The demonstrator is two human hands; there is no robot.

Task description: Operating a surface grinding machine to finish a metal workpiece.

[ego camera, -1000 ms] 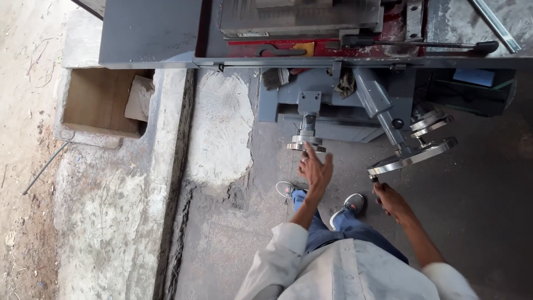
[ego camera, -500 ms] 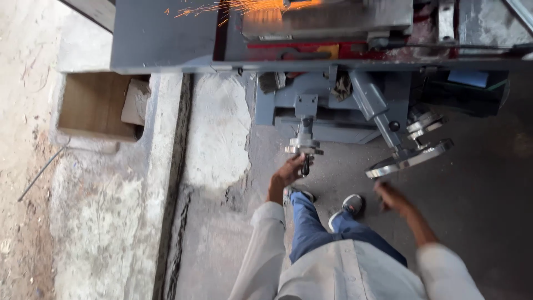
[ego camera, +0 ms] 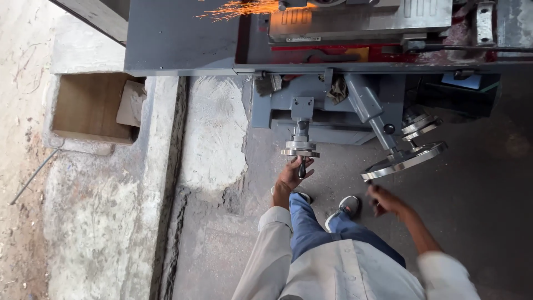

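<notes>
Head view: the left hand [ego camera: 292,175] has its fingers [ego camera: 307,162] wrapped around the black handle [ego camera: 301,167] of the small handwheel [ego camera: 300,150]. The right hand [ego camera: 382,200], fingers curled, blurred, sits just below the large handwheel [ego camera: 404,161]; whether it grips anything cannot be told. Sparks [ego camera: 239,8] fly far above.

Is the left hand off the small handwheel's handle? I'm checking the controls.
No, the left hand is wrapped around the dark handle below the small handwheel.

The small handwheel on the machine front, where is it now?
In the head view, the small handwheel sits left of the large handwheel, below the grey machine body; the left hand holds its black handle.
</notes>
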